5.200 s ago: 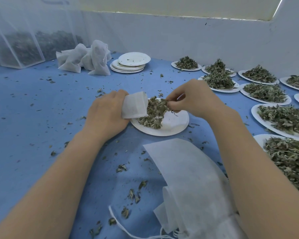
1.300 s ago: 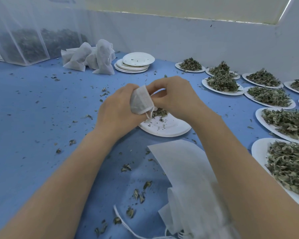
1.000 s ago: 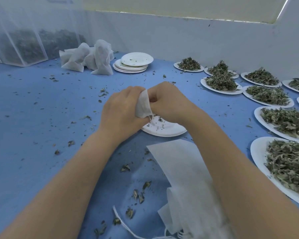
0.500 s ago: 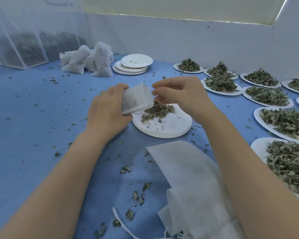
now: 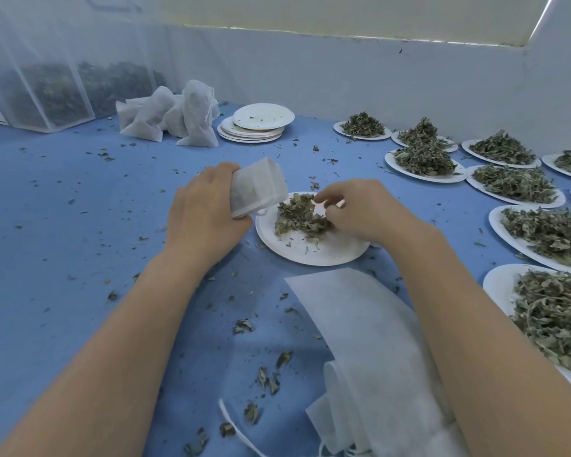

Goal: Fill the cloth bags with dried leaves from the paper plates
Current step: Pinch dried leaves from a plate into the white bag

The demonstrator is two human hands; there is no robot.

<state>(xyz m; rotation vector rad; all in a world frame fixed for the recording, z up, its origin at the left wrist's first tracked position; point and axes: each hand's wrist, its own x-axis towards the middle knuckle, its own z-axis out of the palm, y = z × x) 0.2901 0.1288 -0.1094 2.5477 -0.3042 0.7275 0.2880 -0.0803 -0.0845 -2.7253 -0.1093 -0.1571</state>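
The left hand (image 5: 205, 216) grips a small, thin white fabric bag (image 5: 256, 189), boxy and slightly see-through, tilted with its mouth down-right toward the plate. Just right of it, the right hand (image 5: 360, 212), palm down, curls its fingers into crinkled dry leaves (image 5: 299, 219) heaped on a round white paper plate (image 5: 310, 249).

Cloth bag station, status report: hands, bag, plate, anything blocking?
Left hand grips small cloth bag. Right hand gathering dried leaves on paper plate. Nothing blocking; spare bags lie nearer.
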